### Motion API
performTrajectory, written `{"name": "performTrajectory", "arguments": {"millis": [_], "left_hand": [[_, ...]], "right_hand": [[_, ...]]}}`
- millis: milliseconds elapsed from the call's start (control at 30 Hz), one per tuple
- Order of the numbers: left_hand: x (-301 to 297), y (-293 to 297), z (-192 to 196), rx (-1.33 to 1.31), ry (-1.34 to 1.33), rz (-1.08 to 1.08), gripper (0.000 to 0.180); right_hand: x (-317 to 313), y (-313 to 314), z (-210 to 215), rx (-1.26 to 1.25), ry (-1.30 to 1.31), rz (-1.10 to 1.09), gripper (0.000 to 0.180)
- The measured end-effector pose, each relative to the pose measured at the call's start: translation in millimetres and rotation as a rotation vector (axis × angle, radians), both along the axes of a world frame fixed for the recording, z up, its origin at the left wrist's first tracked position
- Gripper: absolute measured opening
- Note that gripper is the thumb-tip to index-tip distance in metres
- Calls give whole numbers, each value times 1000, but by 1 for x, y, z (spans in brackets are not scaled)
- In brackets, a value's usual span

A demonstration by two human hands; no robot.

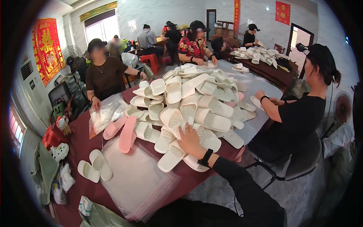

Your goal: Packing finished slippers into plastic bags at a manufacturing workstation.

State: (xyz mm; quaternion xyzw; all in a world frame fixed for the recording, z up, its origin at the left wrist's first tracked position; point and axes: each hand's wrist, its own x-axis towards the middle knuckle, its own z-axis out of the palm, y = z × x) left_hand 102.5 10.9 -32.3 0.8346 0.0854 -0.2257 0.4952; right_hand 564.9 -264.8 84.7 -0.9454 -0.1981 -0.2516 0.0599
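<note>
My right hand (190, 142) reaches onto the near side of a big heap of white slippers (194, 81). Its fingers are stretched out and apart, resting against a white slipper (172, 118) with a quilted strap. My left hand is out of view. Closer to me lies a stack of clear plastic bags (132, 174) with pinkish edges. A pair of white slippers (100, 165) sits side by side at the left of this stack, one partly overlapping it. Two pink slippers (127, 135) lie between the heap and the bags.
A maroon cloth covers the table (77, 138). Across it, a person in brown (106, 75) touches more clear bags (107, 113). At right, a seated person in black (306, 98) handles a slipper. A red bag (55, 135) and a tissue pack (85, 205) sit along the left.
</note>
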Motion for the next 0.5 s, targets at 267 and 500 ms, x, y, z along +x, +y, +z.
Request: {"name": "performTrajectory", "arguments": {"millis": [267,500], "left_hand": [[2,0,3,-100,8,73,23],[2,-4,2,-206,8,141,23]], "right_hand": [[2,0,-2,-19,-4,-18,70],[0,2,9,-62,58,-15,68]]}}
